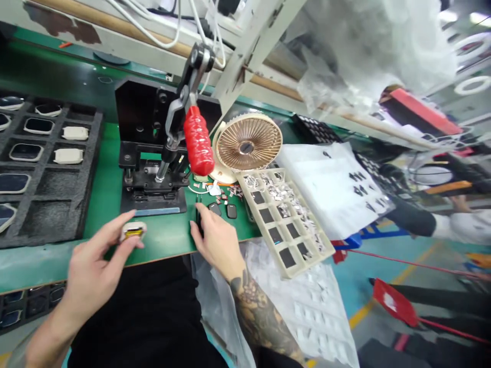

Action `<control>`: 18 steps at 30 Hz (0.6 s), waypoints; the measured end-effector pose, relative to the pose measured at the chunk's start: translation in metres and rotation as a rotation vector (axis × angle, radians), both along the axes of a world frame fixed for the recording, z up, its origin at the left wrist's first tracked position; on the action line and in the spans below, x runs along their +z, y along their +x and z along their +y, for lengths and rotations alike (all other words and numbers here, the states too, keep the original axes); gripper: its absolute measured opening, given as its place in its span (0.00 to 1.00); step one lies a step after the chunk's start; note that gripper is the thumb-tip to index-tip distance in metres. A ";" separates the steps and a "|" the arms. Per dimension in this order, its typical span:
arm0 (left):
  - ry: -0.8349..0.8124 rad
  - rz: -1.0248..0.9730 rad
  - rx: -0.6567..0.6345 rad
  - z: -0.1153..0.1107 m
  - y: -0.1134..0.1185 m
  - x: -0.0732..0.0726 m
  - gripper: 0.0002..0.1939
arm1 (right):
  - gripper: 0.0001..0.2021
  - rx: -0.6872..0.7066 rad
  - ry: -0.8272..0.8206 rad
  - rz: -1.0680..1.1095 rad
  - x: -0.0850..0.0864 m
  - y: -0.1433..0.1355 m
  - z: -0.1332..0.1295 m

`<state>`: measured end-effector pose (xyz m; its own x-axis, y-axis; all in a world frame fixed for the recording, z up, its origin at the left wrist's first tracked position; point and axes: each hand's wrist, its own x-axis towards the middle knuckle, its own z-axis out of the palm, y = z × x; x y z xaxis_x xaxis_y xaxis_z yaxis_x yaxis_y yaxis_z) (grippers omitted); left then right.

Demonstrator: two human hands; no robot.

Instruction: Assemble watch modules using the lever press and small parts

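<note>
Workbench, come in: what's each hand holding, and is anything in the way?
Left fingers: gripping small white rounded case, yellow inside. Right fingers: holding slim black tool. Black metal press, glossy red handle, stands ahead; perhaps obstructing forward reach.

On my feed I have left hand: thumb and fingers pinched | left forearm: slanting inward | right hand: fingers bent, thumb near index | right forearm: tattooed, also angled inward

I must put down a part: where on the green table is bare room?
Bare table shows between the foam tray and press, and before the press, between left hand and right hand. Crowded: near the fan, with small parts.
</note>
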<state>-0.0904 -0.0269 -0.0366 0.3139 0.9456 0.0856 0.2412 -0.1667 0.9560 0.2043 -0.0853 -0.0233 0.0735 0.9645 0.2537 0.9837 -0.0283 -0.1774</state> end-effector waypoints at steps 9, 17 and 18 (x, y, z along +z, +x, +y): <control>-0.320 -0.368 -0.081 0.008 0.064 -0.003 0.23 | 0.15 0.289 0.209 0.928 -0.014 0.009 -0.023; -0.305 -0.317 -0.096 0.007 0.066 -0.003 0.22 | 0.13 0.139 0.567 0.756 -0.018 -0.001 -0.008; -0.304 -0.319 -0.093 0.007 0.067 -0.003 0.22 | 0.11 0.105 0.519 0.741 -0.018 -0.001 -0.007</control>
<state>-0.0238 -0.0195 -0.0392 0.4017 0.9118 -0.0852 -0.0766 0.1261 0.9891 0.2034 -0.0924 -0.0418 0.3087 0.7536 0.5804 0.6057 0.3147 -0.7308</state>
